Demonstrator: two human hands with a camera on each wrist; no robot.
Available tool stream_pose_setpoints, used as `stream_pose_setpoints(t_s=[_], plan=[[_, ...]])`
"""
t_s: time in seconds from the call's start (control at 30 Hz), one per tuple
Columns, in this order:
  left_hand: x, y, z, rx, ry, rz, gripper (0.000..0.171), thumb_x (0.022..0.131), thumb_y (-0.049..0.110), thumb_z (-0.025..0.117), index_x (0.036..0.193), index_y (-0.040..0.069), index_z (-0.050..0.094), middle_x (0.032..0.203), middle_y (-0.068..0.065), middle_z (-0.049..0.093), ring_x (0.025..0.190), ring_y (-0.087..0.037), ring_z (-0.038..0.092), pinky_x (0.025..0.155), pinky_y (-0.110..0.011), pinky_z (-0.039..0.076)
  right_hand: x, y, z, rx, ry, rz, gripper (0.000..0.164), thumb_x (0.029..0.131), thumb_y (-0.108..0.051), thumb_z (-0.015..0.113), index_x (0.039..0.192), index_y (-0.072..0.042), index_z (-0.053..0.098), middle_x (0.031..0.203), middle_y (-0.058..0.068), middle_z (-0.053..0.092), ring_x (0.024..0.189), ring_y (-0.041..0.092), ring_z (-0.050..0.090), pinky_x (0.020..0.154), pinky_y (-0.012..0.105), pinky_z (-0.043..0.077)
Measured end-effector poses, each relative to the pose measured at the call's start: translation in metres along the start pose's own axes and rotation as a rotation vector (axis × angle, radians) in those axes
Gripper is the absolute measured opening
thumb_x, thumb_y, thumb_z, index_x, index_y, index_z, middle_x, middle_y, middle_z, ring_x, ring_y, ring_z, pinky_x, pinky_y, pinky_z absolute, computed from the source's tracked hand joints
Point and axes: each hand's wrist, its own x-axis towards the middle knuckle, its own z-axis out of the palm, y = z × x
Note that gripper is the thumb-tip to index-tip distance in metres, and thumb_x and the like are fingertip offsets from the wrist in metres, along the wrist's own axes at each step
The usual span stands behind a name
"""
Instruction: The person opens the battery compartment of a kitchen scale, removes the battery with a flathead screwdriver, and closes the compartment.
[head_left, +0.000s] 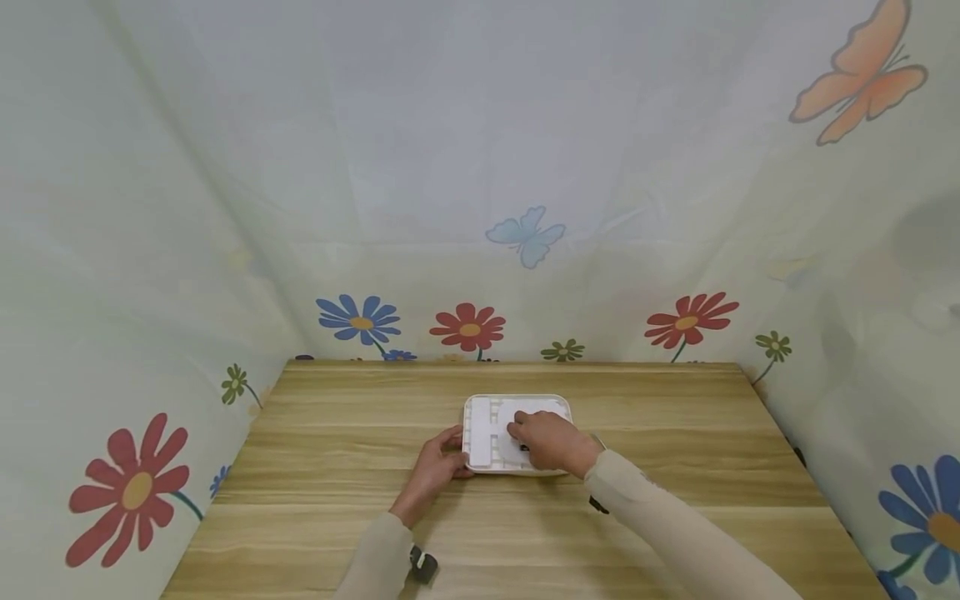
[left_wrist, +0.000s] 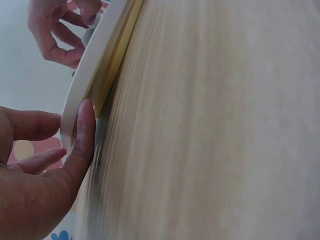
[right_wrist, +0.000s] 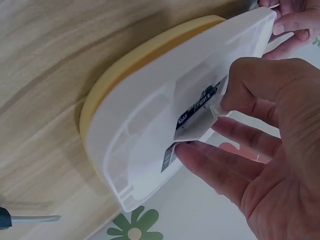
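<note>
A shallow white plastic housing (head_left: 480,429) with rounded corners and ribbed hollows faces up on the wooden table. Beneath it, a yellow base (right_wrist: 95,107) shows in the right wrist view. My left hand (head_left: 437,461) holds the housing's left edge, thumb (left_wrist: 86,117) along the underside and fingertips against the rim. Over the right half, my right hand (head_left: 555,440) pinches a small whitish piece (right_wrist: 216,107) between thumb and fingers. Beside it, a dark label with white lettering (right_wrist: 197,107) shows inside a recess. Fingers partly hide this piece, so its kind is unclear.
A tool with a dark handle and a thin metal shaft (right_wrist: 35,218), like a screwdriver, lies on the wooden table (head_left: 360,500). Flower-printed sheeting (head_left: 468,329) surrounds the table's back and sides. Dark straps (head_left: 423,565) are on the wrists.
</note>
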Motion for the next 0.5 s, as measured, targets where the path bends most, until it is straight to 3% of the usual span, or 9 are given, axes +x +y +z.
stream_pose_setpoints(t_s=[0.23,0.5], plan=[[0.004,-0.004,-0.001,-0.004,0.005,-0.002,0.061,0.087,-0.009,0.053,0.146,-0.007,0.036,0.130,-0.033,0.048,0.081,-0.019,0.065,0.075,-0.040,0.064,-0.005,0.003,0.005,-0.005,0.038,-0.006,0.017,0.082,-0.008,0.066,0.096,-0.016,0.061,0.088,-0.005,0.057,0.069,0.010,0.049,0.066,0.027,0.050],[0.003,-0.007,0.000,-0.016,0.006,0.000,0.061,0.088,-0.008,0.053,0.146,-0.008,0.035,0.130,-0.032,0.047,0.081,-0.019,0.065,0.075,-0.040,0.064,-0.014,0.001,0.007,0.007,0.054,-0.001,0.014,0.087,-0.010,0.064,0.100,-0.014,0.062,0.103,-0.001,0.065,0.082,0.013,0.060,0.073,0.028,0.055]])
